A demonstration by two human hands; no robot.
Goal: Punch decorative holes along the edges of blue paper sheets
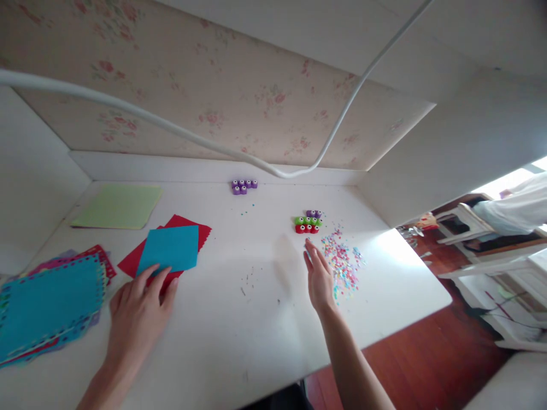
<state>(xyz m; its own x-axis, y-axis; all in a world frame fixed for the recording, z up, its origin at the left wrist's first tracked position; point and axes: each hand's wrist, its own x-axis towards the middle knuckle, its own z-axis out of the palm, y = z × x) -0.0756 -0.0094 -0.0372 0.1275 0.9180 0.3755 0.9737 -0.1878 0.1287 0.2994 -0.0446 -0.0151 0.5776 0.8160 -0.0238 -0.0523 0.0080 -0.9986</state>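
My left hand [139, 313] lies flat on the white table [239, 319], fingers spread, its fingertips on the near corner of a blue paper sheet [171, 247] that rests on a red sheet [190, 226]. My right hand [318, 279] stands on its edge, fingers straight and together, holding nothing, right beside a heap of colourful paper confetti [342, 262]. Just beyond its fingertips sits a cluster of small red, green and purple punches [308, 222].
A stack of punched blue and red sheets [47, 302] lies at the near left, a light green sheet [117, 206] at the far left. More purple punches [243, 185] sit by the back wall. A white cable [239, 152] hangs across the view. White furniture stands on the right.
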